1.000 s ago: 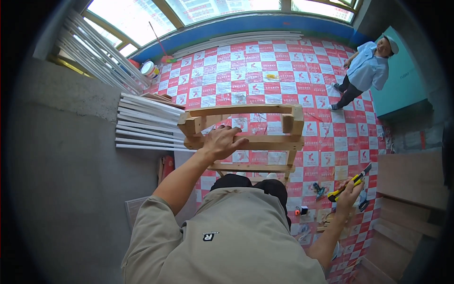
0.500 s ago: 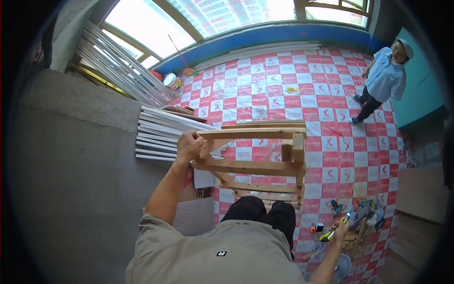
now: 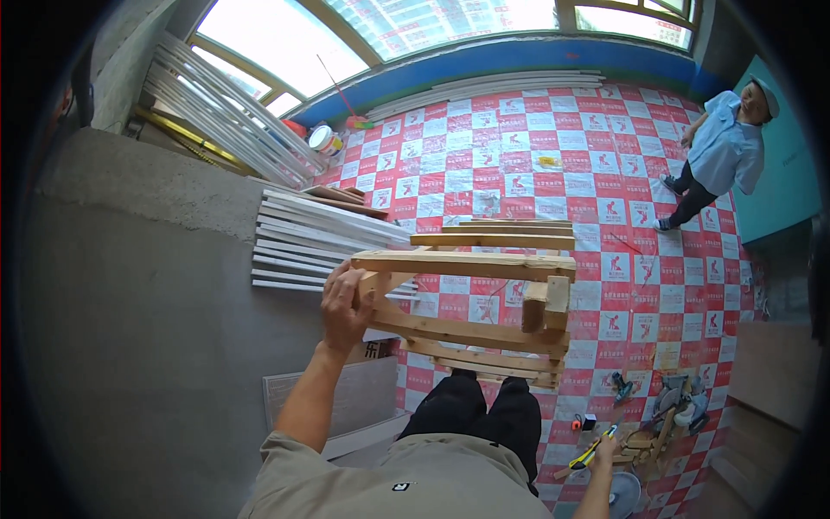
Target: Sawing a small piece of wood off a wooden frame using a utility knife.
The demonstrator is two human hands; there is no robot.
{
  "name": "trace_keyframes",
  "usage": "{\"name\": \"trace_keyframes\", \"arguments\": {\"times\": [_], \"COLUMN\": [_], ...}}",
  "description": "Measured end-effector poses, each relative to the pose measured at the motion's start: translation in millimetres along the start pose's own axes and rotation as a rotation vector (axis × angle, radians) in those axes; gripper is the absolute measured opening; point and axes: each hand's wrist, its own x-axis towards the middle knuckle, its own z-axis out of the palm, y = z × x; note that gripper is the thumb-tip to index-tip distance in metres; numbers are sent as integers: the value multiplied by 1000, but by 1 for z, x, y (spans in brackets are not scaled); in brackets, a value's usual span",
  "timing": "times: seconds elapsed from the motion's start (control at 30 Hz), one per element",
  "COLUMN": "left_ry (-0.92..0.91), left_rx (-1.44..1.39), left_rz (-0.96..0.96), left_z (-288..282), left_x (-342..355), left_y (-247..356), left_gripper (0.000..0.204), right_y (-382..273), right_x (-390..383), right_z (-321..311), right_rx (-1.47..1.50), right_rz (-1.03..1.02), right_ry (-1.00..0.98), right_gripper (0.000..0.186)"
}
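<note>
A wooden stepladder (image 3: 467,264) of pale timber stands in front of my legs, its rungs running down toward the floor. My left hand (image 3: 346,304) is closed round its top left corner, fingers curled over the wood. Out to the lower right, my right hand (image 3: 604,451) grips a yellow-and-black utility knife (image 3: 584,457) that points up and to the right. The knife is held well apart from the ladder. My feet are hidden below the rungs.
Long white strips (image 3: 324,238) lie stacked left of the ladder. More lean by the window, near a white bucket (image 3: 322,139). A person (image 3: 724,151) stands at the far right. A drill (image 3: 622,387) and a miter saw (image 3: 679,400) lie on the checked floor covering.
The ladder's top appears lower and nearer me, with more of its far side showing. My left hand has shifted its hold on the corner. My right hand with the knife is slightly lower.
</note>
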Motion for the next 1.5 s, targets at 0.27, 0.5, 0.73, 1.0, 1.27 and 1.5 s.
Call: {"name": "trace_keyframes", "arguments": {"times": [0.27,0.5,0.73,1.0,1.27,1.5], "left_ry": [123,154,255,406,528,356], "left_rx": [83,87,206,150,59,10], "left_rz": [102,31,111,39,114,78], "left_z": [38,36,46,53,61,60], "left_x": [-15,-27,-29,-28,-29,-15], "left_y": [-25,-21,-45,-17,-48,-59], "left_gripper": [34,49,39,66,71,48], "right_y": [57,24,41,119,212,328], "right_x": [5,-13,17,45,76,101], "right_z": [-35,5,-6,-17,-32,-13], "right_rx": [-342,-445,-460,-513,-323,-224], "right_rz": [42,-53,-138,-23,-66,-152], "right_ry": [206,194,203,251,340,454], "right_gripper": [14,44,45,41,28,21]}}
